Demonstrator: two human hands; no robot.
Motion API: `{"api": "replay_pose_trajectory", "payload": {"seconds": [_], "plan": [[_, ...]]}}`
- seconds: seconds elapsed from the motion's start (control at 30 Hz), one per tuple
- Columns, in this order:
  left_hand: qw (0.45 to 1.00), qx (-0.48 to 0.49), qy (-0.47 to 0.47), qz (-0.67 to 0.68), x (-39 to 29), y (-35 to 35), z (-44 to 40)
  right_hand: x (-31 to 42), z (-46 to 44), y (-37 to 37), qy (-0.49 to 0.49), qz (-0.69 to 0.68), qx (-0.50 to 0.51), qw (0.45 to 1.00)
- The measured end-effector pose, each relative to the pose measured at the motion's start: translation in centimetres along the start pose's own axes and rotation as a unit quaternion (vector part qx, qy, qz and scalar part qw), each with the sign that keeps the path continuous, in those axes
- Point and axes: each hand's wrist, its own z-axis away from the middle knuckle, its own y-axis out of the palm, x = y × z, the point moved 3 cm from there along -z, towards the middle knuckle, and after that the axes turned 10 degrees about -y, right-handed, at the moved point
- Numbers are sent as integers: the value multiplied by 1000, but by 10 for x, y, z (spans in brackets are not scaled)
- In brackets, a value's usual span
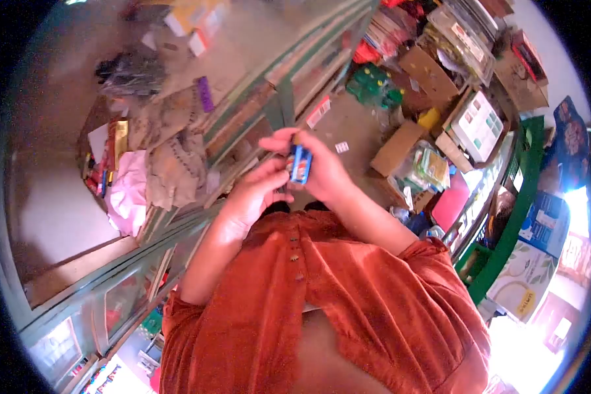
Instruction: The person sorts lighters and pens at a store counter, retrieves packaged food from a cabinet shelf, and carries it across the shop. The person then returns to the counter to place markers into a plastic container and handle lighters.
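A small blue packet (300, 164) with a reddish and white print is held in front of my body, between my two hands. My right hand (322, 172) curls around the packet from the right, its fingers reaching over the far end. From the left, my left hand (259, 187) closes in with its thumb and fingertips against the packet's near left side. A dark piece shows at the packet's upper end, too small to name. Parts of the fingers are hidden behind the packet.
A green-framed glass counter (243, 108) runs diagonally at the left, with crumpled brown paper (177, 164) and a pink sheet (129, 190) on it. Open cardboard boxes (400, 151) stand on the floor at the right, near a green bag (374, 85). A white card (341, 147) lies on the floor.
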Motion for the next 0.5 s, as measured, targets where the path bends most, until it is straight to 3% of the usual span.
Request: {"api": "replay_pose_trajectory", "payload": {"seconds": [0.1, 0.23, 0.3, 0.4, 0.47, 0.5], "plan": [[992, 10, -77, -99, 37, -4, -19, -12, 27, -24, 65, 297, 10, 953], [990, -47, -40, -124, 66, 7, -44, 1, 57, -59, 40, 210, -22, 977], [991, -41, -32, -126, 73, 16, -55, 21, 67, -71, 18, 254, 8, 967], [992, -77, 46, -90, 70, 42, -72, 50, 75, -82, -52, 313, -4, 948], [988, -103, 57, -101, 66, 47, -77, 74, 77, -84, -202, 366, -39, 908], [983, -133, 62, -108, 64, 45, -77, 83, 78, -84, -208, 368, -35, 906]]}}
